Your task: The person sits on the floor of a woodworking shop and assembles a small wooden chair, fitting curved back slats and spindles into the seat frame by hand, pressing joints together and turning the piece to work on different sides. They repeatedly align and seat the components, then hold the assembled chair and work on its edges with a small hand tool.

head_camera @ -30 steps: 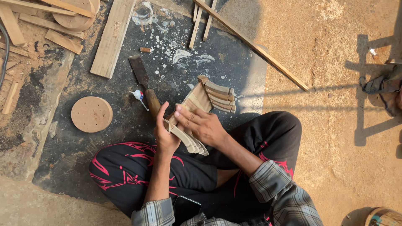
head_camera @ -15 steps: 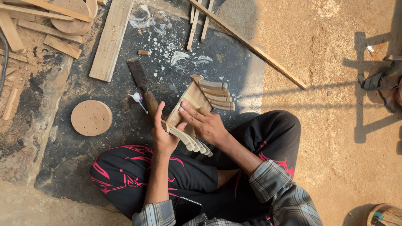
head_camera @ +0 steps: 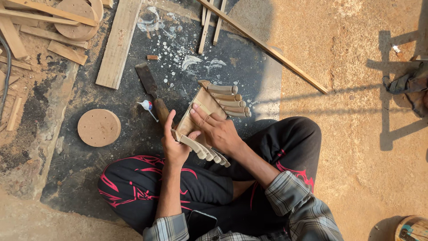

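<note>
I sit cross-legged on a dark floor mat (head_camera: 133,178). Between my hands is a small wooden frame piece (head_camera: 201,105) with rows of turned spindles sticking out at its far and near ends. My left hand (head_camera: 174,145) grips its near left end by the lower spindles. My right hand (head_camera: 218,131) lies on top of the flat panel, fingers spread and pressing on it. A chisel (head_camera: 149,87) with a wooden handle lies on the mat just left of the piece, beside a small white glue tube (head_camera: 147,107).
A round wooden disc with holes (head_camera: 99,127) lies left. A plank (head_camera: 119,42) and several wood offcuts (head_camera: 44,27) sit at upper left. A long thin slat (head_camera: 267,47) runs diagonally at top. Sandy ground lies right, with a dark cloth (head_camera: 403,85).
The piece has shifted slightly up and left in my hands; my right hand has slid along the panel. The view has drifted a little.
</note>
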Demonstrator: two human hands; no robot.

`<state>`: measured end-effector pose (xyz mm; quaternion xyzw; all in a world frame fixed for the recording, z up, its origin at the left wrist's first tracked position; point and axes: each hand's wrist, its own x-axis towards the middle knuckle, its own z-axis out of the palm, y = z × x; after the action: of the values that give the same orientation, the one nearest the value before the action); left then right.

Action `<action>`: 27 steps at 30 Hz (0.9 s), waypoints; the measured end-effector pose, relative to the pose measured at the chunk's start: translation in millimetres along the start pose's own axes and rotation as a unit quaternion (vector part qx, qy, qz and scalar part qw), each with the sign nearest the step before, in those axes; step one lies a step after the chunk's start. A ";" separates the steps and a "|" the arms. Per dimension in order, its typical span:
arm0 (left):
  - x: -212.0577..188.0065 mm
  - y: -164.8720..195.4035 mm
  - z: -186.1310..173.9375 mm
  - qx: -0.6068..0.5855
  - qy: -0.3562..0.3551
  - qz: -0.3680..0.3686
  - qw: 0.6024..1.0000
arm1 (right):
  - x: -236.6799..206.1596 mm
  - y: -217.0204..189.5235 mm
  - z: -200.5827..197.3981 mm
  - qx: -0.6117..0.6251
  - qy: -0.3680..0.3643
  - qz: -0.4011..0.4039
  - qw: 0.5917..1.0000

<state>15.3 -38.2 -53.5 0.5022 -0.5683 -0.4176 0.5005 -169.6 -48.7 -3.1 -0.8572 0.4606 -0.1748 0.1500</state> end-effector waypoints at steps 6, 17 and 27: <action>1.2 0.0 4.3 -0.017 -0.010 -0.004 1.000 | 2.3 19.8 -0.7 -0.008 0.067 0.000 0.998; 9.6 8.2 4.4 -0.289 -0.104 -0.054 0.950 | -5.2 39.0 4.1 0.016 -0.017 0.030 0.999; 19.6 -30.3 21.7 -0.308 0.125 -0.232 0.914 | 0.3 36.7 19.0 0.010 -0.035 -0.048 0.998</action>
<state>-1.5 -62.6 -83.5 0.4886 -0.2124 -0.6102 0.5864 -188.1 -66.6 -35.3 -0.8822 0.4117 -0.1567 0.1663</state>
